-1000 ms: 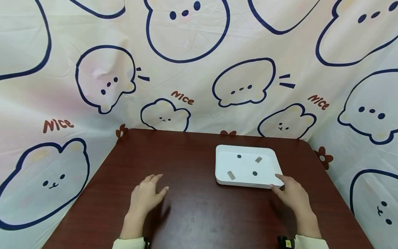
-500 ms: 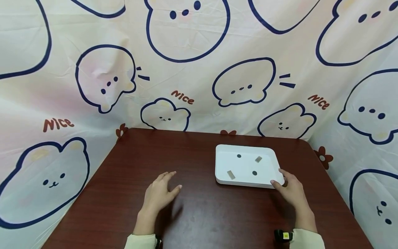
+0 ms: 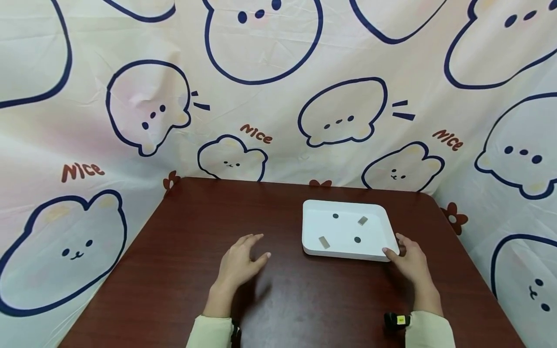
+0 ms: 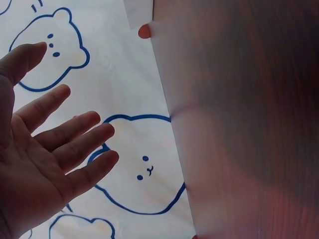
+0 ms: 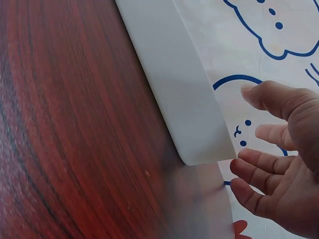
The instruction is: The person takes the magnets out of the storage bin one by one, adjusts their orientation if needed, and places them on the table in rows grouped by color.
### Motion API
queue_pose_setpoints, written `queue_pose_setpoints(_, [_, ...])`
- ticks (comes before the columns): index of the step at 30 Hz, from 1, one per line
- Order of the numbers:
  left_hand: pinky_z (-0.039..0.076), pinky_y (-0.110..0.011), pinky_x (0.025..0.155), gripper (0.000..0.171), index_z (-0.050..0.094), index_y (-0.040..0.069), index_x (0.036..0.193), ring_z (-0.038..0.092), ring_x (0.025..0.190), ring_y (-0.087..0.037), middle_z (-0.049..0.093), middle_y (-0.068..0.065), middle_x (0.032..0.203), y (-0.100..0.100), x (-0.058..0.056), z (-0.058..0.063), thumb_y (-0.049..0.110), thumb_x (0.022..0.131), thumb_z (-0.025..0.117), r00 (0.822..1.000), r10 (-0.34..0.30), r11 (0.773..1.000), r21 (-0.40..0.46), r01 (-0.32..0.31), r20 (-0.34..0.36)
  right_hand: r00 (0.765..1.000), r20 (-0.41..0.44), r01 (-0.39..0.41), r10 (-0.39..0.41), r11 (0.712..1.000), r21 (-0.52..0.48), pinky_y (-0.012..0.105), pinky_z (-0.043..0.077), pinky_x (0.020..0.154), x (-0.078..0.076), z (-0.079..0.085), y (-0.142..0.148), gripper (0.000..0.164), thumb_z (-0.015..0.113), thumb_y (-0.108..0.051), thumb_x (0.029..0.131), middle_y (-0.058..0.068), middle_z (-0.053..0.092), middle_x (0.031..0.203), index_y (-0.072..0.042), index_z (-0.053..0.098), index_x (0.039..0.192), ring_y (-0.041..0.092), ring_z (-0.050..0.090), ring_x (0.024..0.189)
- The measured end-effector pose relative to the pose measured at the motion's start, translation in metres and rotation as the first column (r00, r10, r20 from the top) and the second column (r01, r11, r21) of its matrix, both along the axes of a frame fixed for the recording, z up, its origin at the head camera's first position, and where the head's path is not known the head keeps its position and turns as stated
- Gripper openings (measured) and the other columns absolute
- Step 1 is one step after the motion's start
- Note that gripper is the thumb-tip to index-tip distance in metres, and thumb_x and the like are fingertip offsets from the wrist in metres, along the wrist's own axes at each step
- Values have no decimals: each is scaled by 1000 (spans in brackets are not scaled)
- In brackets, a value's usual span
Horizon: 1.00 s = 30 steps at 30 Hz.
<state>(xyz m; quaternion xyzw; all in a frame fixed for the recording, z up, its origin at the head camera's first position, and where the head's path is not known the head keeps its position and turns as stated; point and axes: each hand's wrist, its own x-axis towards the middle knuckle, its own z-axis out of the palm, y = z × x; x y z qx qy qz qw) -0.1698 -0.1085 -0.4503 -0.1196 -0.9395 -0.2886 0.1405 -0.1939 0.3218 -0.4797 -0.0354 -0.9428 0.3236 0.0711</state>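
Observation:
A white shallow tray [image 3: 339, 229] lies on the dark brown table, right of the middle. Inside it are two small dark round discs [image 3: 335, 216] and two small grey-brown rectangular pieces [image 3: 363, 221]. My right hand [image 3: 411, 261] is at the tray's near right corner, thumb and fingers spread to either side of it. In the right wrist view, fingertips show right at the corner of the tray wall [image 5: 174, 79], without curling round it. To the left of the tray, my left hand [image 3: 238, 263] hovers over the table with loosely spread fingers and holds nothing.
The brown table top [image 3: 235, 212] reaches back to a pale curtain [image 3: 278, 106] printed with blue-outlined bears, which also covers the left and right sides. Dark wrist bands [image 3: 396, 320] sit at both sleeve ends.
My left hand has moved right, toward the tray. The right hand has shifted slightly right and forward along the tray's corner. The tray stays in place.

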Motion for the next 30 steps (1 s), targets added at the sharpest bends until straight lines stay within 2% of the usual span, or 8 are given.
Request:
queue_pose_setpoints(6, [47,-49,79,50,61,16,124,54,111,-31,55,-14,125,11,-6,-1,37,80,71,999,-33,999,44,33,-5,995,97,-15,13,1000,20,59,37,84,-1,-3,6,73,64,-34,87,36,43,123,14,34,134,47,45,105])
queue_pose_setpoints(11, [46,-49,82,48,61,15,123,53,113,-30,55,-13,125,19,-13,-4,36,80,70,998,-60,996,61,60,-2,983,183,-14,18,1000,-24,60,36,87,-1,-9,11,81,62,-43,87,36,38,130,11,30,137,49,42,111])
queue_pose_setpoints(18, [44,-49,85,47,61,14,123,50,115,-30,52,-13,128,35,-24,-8,37,82,68,993,-115,989,94,112,25,978,205,-23,36,997,-69,54,40,80,-5,-9,16,81,63,-43,87,33,46,118,9,27,139,42,48,100])
queue_pose_setpoints(25, [44,-48,86,45,62,14,121,51,115,-29,54,-12,126,50,-33,-6,36,82,68,988,-151,979,136,149,10,967,255,-7,20,999,-53,62,32,90,-10,-2,10,82,60,-43,88,37,31,133,10,24,139,52,35,116])
queue_pose_setpoints(30, [42,-46,90,44,61,14,122,49,117,-27,54,-10,127,60,-42,-6,35,83,68,982,-186,974,141,180,28,963,269,31,-11,997,-68,61,32,90,-10,-3,7,85,64,-44,85,37,32,133,9,25,139,50,36,115])
